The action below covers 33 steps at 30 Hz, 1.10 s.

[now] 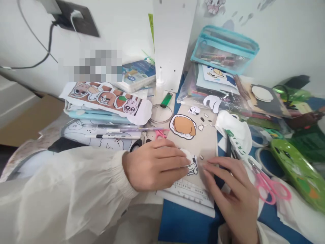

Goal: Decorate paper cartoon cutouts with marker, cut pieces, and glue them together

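My left hand (158,164) lies over a white paper cutout (193,166) with black drawn lines. Its fingers are bent and close together, with their tips on the cutout, and the thumb is hidden. Close by on the right, my right hand (232,191) has thumb and forefinger tips pinched together; whatever sits between them is too small to make out. A tiny white paper scrap (201,157) lies just beyond those fingertips. Under both sits a beige board (207,145), which also bears a brown-and-white bread-like cutout (182,126) and several small paper bits.
Pink-handled scissors (273,186) and a green tin case (297,173) lie on the right. Pens (119,136) and a printed character sheet (106,98) are at left. A green lighter (166,100) lies near a white upright panel (174,44); a clear blue-edged pouch (224,49) stands behind.
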Motion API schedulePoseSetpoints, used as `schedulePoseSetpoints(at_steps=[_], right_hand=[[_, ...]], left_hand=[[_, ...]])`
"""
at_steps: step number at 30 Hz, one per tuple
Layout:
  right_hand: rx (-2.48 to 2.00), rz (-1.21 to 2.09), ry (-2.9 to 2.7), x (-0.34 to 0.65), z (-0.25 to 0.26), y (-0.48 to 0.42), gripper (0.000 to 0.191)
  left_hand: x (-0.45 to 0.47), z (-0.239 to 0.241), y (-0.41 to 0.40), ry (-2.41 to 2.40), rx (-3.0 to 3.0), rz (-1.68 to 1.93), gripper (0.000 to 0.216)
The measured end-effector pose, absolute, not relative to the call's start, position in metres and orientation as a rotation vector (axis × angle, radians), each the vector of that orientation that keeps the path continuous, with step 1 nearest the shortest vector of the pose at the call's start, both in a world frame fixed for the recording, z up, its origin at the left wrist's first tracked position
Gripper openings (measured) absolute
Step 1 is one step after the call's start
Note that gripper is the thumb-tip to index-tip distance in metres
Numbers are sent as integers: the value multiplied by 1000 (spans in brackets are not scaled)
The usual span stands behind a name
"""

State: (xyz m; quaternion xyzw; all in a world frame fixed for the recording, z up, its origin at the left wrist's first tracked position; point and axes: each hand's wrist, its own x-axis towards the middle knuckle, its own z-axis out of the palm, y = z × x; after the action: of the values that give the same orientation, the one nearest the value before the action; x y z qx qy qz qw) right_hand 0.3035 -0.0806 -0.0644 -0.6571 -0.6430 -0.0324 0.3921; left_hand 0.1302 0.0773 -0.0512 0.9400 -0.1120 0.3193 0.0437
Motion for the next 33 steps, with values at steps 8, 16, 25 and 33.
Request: schedulePoseSetpoints(at_steps=[8,16,25,33], right_hand=[[-1572,-3,-1774,304,-70,-88,23],[-1543,-16,-1846,307,-72,-92,27],[-1592,35,-1803,309,-72,-89,22],[-1607,83,-1777,308,-68,-86,20]], left_hand=[[136,-55,61,-304,2916,970,19],[136,-57,60,-254,2906,849,21],[140,-48,61,-243,2924,712,21],[138,-52,61,-45,2777,768,16]])
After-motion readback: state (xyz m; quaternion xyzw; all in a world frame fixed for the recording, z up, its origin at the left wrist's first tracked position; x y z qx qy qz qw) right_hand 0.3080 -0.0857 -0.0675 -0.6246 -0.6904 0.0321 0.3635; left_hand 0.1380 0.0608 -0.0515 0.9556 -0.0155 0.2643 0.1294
